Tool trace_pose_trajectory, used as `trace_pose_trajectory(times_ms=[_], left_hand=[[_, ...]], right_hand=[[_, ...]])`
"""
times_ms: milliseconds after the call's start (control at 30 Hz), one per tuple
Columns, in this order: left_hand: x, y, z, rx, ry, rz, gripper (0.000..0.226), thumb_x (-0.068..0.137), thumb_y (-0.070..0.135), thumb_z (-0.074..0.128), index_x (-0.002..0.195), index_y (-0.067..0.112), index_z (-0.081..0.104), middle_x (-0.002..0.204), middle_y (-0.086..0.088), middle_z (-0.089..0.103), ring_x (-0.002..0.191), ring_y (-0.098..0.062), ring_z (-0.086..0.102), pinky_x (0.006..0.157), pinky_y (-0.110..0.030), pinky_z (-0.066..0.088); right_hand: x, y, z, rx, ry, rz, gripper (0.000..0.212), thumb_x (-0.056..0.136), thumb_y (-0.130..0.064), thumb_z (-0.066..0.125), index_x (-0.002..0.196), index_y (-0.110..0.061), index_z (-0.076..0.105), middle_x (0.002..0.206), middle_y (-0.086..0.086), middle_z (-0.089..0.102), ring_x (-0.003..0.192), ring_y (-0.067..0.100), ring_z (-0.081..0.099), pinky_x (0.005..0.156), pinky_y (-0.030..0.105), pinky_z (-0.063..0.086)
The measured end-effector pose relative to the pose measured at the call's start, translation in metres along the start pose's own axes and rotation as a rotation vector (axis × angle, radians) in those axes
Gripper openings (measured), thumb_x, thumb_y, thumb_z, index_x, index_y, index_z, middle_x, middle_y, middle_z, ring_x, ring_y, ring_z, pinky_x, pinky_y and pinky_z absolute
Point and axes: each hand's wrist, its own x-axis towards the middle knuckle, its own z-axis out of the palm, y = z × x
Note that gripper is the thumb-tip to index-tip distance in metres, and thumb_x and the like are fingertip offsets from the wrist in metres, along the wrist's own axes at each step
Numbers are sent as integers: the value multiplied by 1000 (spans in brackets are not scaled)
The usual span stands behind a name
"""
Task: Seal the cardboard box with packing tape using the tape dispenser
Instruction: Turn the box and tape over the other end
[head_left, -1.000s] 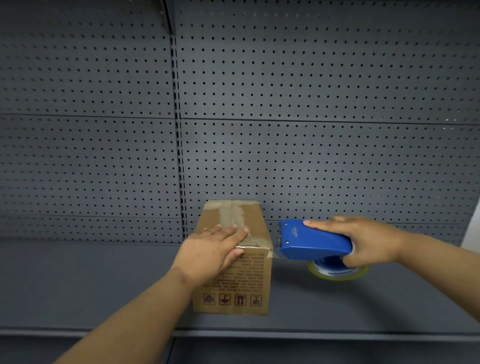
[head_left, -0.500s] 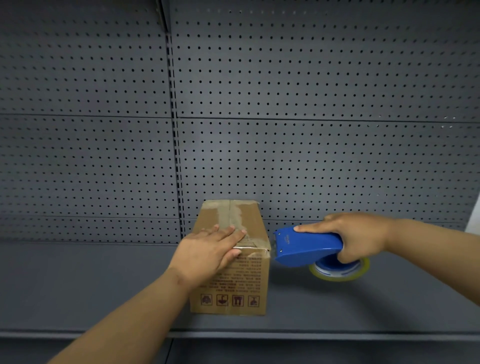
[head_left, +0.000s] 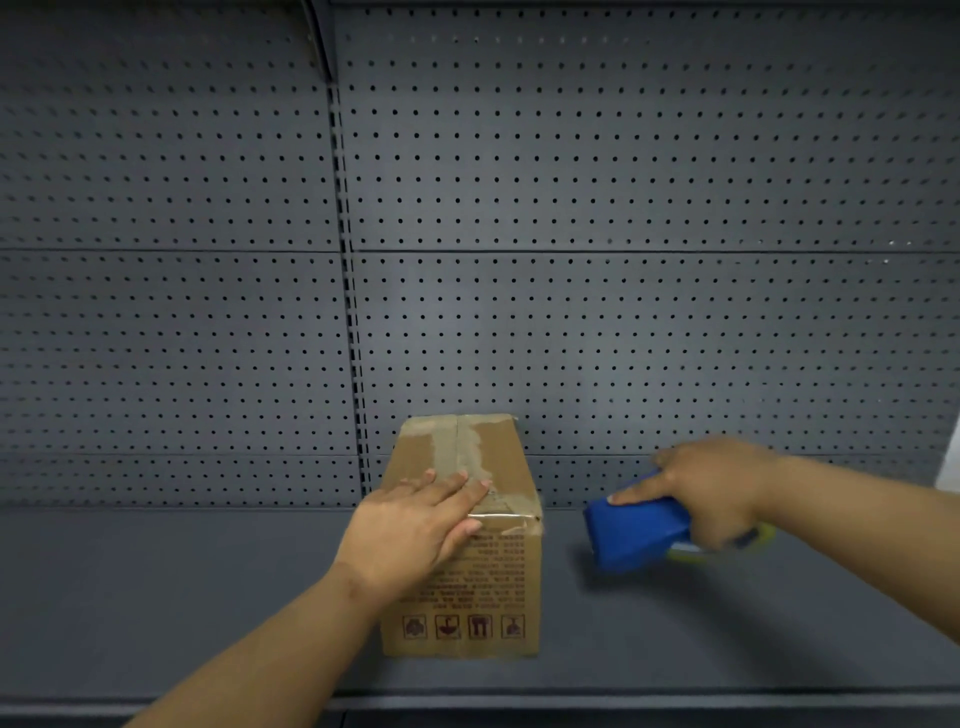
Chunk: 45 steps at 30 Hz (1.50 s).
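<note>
This looks like a shop or stockroom: a grey metal shelf (head_left: 156, 597) backed by perforated pegboard panels (head_left: 649, 338), with a slotted upright (head_left: 349, 338) between them.

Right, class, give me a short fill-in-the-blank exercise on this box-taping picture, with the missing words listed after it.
1. The left hand lies flat on the ____ of the cardboard box.
2. The tape dispenser held in the right hand is ____ in colour.
3. The box stands on a grey shelf in front of a ____ back panel.

Missing words: top; blue; perforated
</note>
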Motion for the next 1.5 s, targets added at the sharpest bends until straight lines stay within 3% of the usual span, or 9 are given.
trace_pose_trajectory(times_ms=[100,367,500,633,733,833,967,1133,1500], left_hand=[[2,0,2,0,-14,45,60,97,50,12,113,29,66,104,4,73,88,-21,72,64,-33,60],[-7,-15,-5,-109,7,159,55,97,51,14,117,33,62,112,9,70,98,-14,68,69,-26,57],[-13,-35,-10,-131,-53,225,48,97,48,10,138,38,33,128,7,60,118,-13,56,89,-27,50],[-14,-22,-28,-171,-156,106,64,84,66,-10,144,42,-10,146,8,40,139,-11,24,115,-26,7],[-7,13,-44,-158,-270,-182,109,60,77,-27,143,36,31,147,7,40,144,-16,16,117,-41,-6],[17,52,-53,-156,-384,-433,108,66,77,-19,109,22,64,139,-11,50,140,-30,24,114,-51,-5],[37,87,-49,-243,-400,-548,92,78,74,-6,144,22,31,157,-15,6,144,-36,-1,111,-55,-9],[31,97,-33,-79,-327,-445,69,89,61,4,143,28,32,155,-4,25,143,-28,18,109,-65,-2],[14,35,-41,-359,-464,-57,52,89,61,27,140,49,21,155,17,12,144,-7,5,115,-42,-5]], right_hand=[[3,6,6,136,214,56,67,79,-55,53,134,-64,15,97,-4,41,103,20,53,77,29,41],[9,17,2,226,440,253,67,82,-58,49,137,-59,12,92,-3,39,83,17,44,68,27,34],[6,19,4,248,429,295,68,82,-54,51,137,-60,13,91,-3,39,81,17,43,65,27,35],[0,15,5,260,366,289,69,83,-48,50,138,-60,10,90,-4,35,82,16,41,57,24,29],[-2,12,4,257,348,292,68,83,-49,49,138,-60,10,89,-3,35,83,16,41,50,22,22],[-3,12,2,268,350,301,68,83,-48,49,139,-58,10,90,-3,37,83,17,42,56,25,29],[-3,11,-1,282,363,316,68,84,-47,49,140,-57,11,90,-2,38,82,17,43,57,25,31],[-1,11,0,323,371,326,68,84,-45,49,140,-56,12,90,-1,39,82,18,45,63,28,37],[-1,39,16,456,383,516,76,82,-58,53,142,-52,7,98,5,40,88,23,45,73,33,45]])
